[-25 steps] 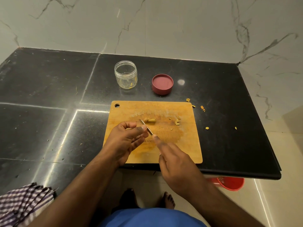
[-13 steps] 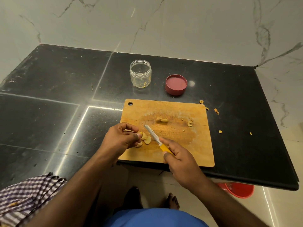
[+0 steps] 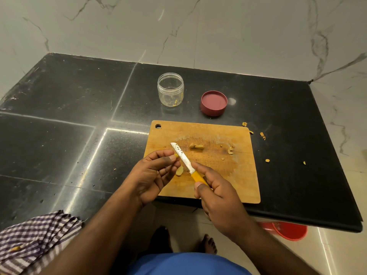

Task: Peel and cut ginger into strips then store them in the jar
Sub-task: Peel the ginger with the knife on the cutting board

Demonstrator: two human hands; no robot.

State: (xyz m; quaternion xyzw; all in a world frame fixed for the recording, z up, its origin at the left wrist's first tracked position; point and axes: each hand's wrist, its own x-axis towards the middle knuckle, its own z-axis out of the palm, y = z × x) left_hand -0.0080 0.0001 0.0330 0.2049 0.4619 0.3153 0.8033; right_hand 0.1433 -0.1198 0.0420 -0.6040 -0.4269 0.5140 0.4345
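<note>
Since half a second ago the left hand [image 3: 153,175] has lifted off the board [image 3: 234,175], and the knife [image 3: 183,158] has risen with its blade now lying across the left fingers [image 3: 168,158]. Those fingers are pinched on a small yellow bit of ginger [image 3: 176,155], barely showing at the tips; the right hand [image 3: 216,195] is closed round the yellow handle. One slice [image 3: 179,171] lies on the board just below the left hand, and another piece [image 3: 196,146] sits mid-board. A few strips seem to lie in the open jar [image 3: 170,89] on the bench [image 3: 79,116] beyond, the lid [image 3: 214,103] beside it. Judging from this, it is likely trimming or wiping a piece off the blade: keep the serrated edge turned away from the fingertips, move slowly, and work over the board so that scraps fall there.
</note>
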